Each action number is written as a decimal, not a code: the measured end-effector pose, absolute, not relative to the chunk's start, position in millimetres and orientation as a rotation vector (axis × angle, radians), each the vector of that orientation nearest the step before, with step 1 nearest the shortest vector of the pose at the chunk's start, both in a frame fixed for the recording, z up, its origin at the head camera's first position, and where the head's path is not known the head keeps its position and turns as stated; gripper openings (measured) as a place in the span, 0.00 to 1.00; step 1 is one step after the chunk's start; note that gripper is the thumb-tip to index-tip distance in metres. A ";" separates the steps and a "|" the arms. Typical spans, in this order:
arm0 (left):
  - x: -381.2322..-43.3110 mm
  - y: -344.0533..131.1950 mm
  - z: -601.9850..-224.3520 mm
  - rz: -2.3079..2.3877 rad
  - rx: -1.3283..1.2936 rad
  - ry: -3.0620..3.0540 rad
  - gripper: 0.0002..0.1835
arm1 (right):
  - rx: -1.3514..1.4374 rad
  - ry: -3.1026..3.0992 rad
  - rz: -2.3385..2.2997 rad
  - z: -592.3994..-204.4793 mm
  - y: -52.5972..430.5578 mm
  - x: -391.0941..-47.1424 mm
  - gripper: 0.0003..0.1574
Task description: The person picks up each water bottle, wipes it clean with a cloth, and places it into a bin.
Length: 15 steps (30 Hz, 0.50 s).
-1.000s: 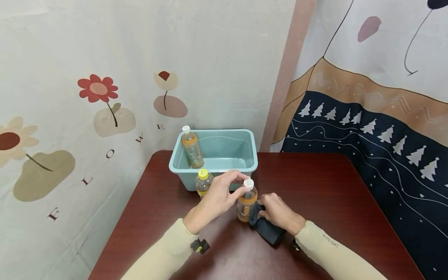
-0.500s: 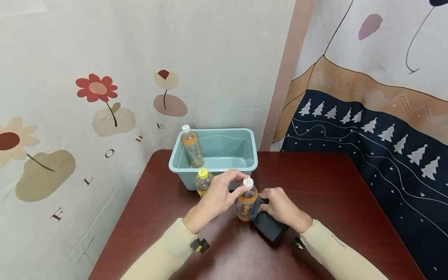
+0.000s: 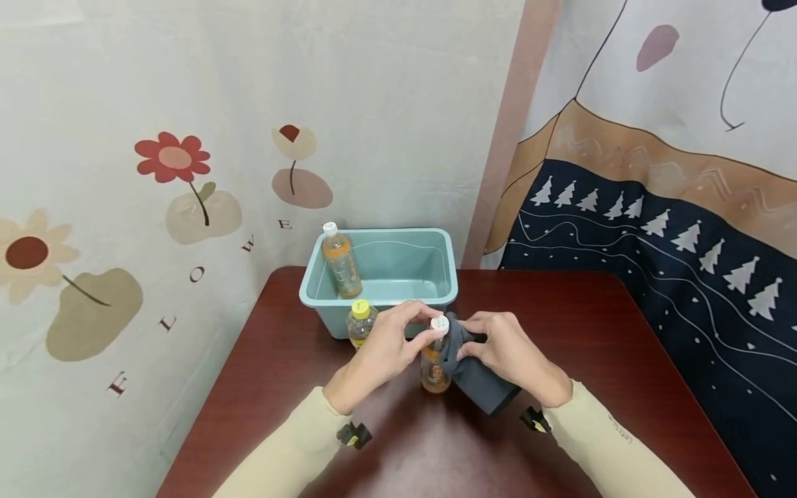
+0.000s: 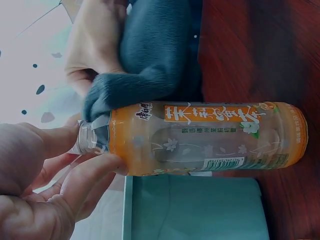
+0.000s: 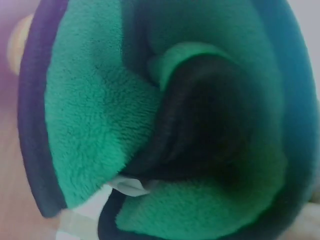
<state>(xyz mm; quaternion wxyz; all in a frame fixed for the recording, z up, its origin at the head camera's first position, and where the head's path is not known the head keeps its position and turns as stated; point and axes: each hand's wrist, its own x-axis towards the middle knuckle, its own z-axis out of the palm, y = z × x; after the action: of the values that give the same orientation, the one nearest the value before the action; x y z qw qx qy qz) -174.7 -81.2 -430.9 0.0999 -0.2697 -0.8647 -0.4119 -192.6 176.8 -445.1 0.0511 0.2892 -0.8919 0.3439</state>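
My left hand (image 3: 387,339) pinches a drink bottle (image 3: 434,373) by its white cap and neck, and the bottle stands upright on the table. Its orange label with white flowers shows in the left wrist view, where the left thumb and fingers (image 4: 90,175) surround the neck. A dark grey towel (image 3: 486,389) is bunched in my right hand (image 3: 507,346), pressed against the bottle's right side near the shoulder. Folds of the towel (image 5: 95,120) fill the right wrist view, looking green with a dark edging, and hide most of the right fingers.
Behind the hands stands a light blue tub (image 3: 398,302) with an orange-labelled bottle (image 3: 342,266) leaning in its left end. A yellow-capped bottle (image 3: 360,324) stands in front of the tub, partly behind the left hand. The reddish-brown table (image 3: 560,311) backs onto a printed curtain.
My right hand and the towel have moved up along the bottle's side, from its lower body to just below the cap. The left hand stays on the cap, with the bottle barely shifted left.
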 end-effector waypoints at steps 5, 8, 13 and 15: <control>-175.4 -81.2 -431.2 -1.198 -0.814 -2.539 0.13 | 0.899 -2.675 1.068 -436.6 172.9 -192.4 0.31; -175.8 -81.3 -431.4 -1.201 -0.816 -2.543 0.14 | 0.903 -2.666 1.068 -435.5 171.8 -191.7 0.29; -175.9 -81.6 -431.5 -1.194 -0.812 -2.554 0.14 | 0.892 -2.670 1.070 -435.4 171.4 -190.6 0.29; -175.9 -81.6 -431.0 -1.188 -0.814 -2.553 0.13 | 0.887 -2.677 1.068 -434.9 171.4 -190.3 0.30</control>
<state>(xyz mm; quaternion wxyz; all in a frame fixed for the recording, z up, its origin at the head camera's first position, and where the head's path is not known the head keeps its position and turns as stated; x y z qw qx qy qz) -175.9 -81.6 -431.0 0.1049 -0.2762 -0.8662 -0.4031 -190.3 171.4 -434.9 0.0630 0.2936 -0.8859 0.3536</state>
